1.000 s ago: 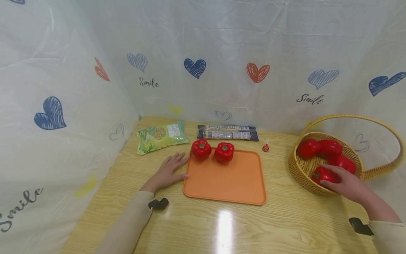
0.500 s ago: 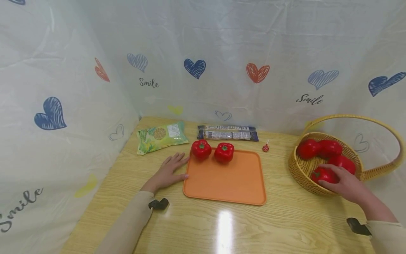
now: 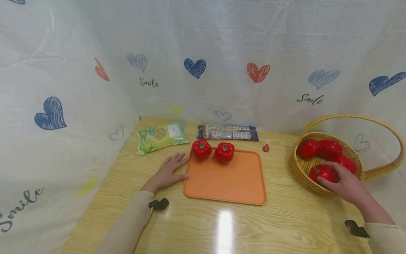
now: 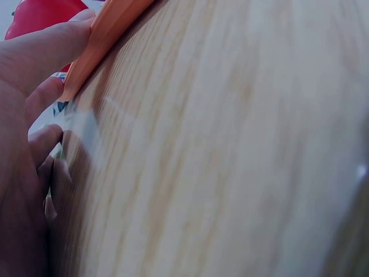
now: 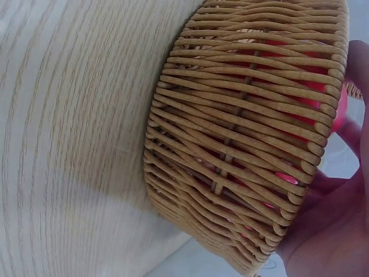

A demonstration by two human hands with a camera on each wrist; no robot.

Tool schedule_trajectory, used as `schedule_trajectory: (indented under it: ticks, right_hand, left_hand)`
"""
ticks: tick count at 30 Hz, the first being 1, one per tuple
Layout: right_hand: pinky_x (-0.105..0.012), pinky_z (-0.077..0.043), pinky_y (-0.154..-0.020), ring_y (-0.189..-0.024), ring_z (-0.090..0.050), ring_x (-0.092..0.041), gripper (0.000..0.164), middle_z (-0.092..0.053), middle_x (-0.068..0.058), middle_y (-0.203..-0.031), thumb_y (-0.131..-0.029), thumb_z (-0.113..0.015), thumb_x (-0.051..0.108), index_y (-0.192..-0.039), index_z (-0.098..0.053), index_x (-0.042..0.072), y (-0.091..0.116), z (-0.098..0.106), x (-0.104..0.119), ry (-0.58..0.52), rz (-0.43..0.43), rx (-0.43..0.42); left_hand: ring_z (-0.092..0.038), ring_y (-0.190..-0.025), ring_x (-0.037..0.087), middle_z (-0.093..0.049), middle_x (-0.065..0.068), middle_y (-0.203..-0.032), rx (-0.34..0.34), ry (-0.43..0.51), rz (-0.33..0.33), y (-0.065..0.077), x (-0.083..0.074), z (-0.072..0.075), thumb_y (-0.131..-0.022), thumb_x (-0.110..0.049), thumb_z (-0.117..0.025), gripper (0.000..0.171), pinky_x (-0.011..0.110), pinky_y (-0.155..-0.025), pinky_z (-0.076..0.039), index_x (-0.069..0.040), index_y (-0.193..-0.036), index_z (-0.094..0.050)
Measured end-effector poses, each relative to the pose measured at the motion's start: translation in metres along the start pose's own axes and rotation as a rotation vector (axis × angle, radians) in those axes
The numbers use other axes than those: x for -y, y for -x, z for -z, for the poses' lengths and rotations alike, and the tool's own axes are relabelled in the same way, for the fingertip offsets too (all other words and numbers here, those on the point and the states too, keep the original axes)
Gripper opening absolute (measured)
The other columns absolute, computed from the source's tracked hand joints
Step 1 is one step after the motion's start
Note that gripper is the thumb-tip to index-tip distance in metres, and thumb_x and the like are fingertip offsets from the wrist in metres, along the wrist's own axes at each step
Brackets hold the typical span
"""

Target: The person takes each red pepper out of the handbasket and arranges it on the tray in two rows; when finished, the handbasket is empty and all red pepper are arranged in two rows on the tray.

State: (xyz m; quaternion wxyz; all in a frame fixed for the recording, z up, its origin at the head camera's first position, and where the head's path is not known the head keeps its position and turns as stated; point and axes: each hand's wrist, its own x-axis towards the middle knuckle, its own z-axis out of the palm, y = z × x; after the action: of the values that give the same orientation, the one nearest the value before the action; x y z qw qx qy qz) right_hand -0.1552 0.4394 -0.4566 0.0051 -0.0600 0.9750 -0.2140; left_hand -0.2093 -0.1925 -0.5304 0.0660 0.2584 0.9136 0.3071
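Note:
My left hand (image 3: 171, 171) lies with fingers spread at the left edge of an orange tray (image 3: 225, 180), thumb and fingertips touching its rim. Two red bell peppers, a left one (image 3: 201, 150) and a right one (image 3: 224, 152), stand at the tray's far edge. Inside the wicker basket (image 3: 296, 169) at the right, my right hand (image 3: 347, 185) grips another red bell pepper (image 3: 319, 173), thumb on the near side and fingers curled over the top. In the right wrist view, the basket wall (image 5: 242, 115) hides most of that pepper.
Other red peppers (image 3: 308, 149) lie in the basket, whose tall handle (image 3: 374, 118) arches over it. Behind the tray are a green bag (image 3: 163, 137) and a long dark-ended packet (image 3: 227, 133). A lollipop (image 3: 265, 147) lies between tray and basket.
My right hand and the pepper in its grip have shifted slightly left within the basket. My left hand and the tray have stayed in place.

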Motion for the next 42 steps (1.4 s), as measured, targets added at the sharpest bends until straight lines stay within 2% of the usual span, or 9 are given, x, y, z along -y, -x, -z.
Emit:
schedule_trajectory:
  ticks: [7, 19, 26, 35, 42]
  right_hand:
    - [-0.076, -0.046, -0.081, -0.104, -0.049, -0.058, 0.066, -0.049, -0.038, -0.126, -0.092, -0.077, 0.031, -0.137, -0.044, -0.005, 0.002, 0.0, 0.003, 0.001, -0.026, -0.05]
    - [-0.077, -0.043, -0.081, -0.105, -0.049, -0.058, 0.062, -0.05, -0.038, -0.124, -0.093, -0.075, 0.028, -0.137, -0.045, -0.004, 0.002, -0.001, 0.005, -0.028, -0.011, -0.135]
    - [-0.078, -0.041, -0.083, -0.111, -0.045, -0.058, 0.065, -0.047, -0.039, -0.129, -0.093, -0.075, 0.029, -0.14, -0.044, -0.003, 0.002, -0.001, 0.008, -0.033, -0.027, -0.137]
    - [-0.078, -0.041, -0.082, -0.111, -0.046, -0.059, 0.066, -0.047, -0.038, -0.131, -0.093, -0.075, 0.034, -0.142, -0.045, 0.001, 0.003, -0.002, 0.012, -0.01, -0.054, -0.138]
    - [-0.07, -0.047, -0.078, -0.106, -0.051, -0.056, 0.066, -0.05, -0.036, -0.129, -0.093, -0.075, 0.032, -0.141, -0.044, 0.0, 0.004, -0.001, 0.014, -0.043, -0.067, -0.164]
  left_hand:
    - [-0.01, -0.156, 0.035, -0.023, 0.014, -0.167, 0.004, 0.003, 0.005, 0.0, -0.001, 0.0, -0.096, -0.046, -0.068, 0.077, 0.055, -0.124, -0.002, -0.016, -0.159, -0.037]
    - [-0.009, -0.156, 0.035, -0.023, 0.014, -0.167, 0.006, -0.003, 0.003, 0.0, -0.001, 0.0, -0.096, -0.047, -0.068, 0.077, 0.055, -0.124, -0.001, -0.017, -0.16, -0.036]
    - [-0.009, -0.156, 0.035, -0.023, 0.014, -0.167, 0.002, 0.002, -0.002, 0.0, -0.001, 0.0, -0.095, -0.046, -0.068, 0.077, 0.055, -0.124, -0.001, -0.017, -0.159, -0.037]
    - [-0.01, -0.156, 0.035, -0.023, 0.014, -0.167, 0.003, -0.001, 0.0, 0.0, -0.001, 0.001, -0.096, -0.045, -0.068, 0.077, 0.055, -0.124, -0.002, -0.016, -0.159, -0.037]
    - [-0.01, -0.156, 0.036, -0.024, 0.015, -0.167, -0.002, 0.012, 0.0, 0.001, -0.003, 0.001, -0.095, -0.045, -0.069, 0.077, 0.055, -0.124, -0.002, -0.015, -0.159, -0.037]
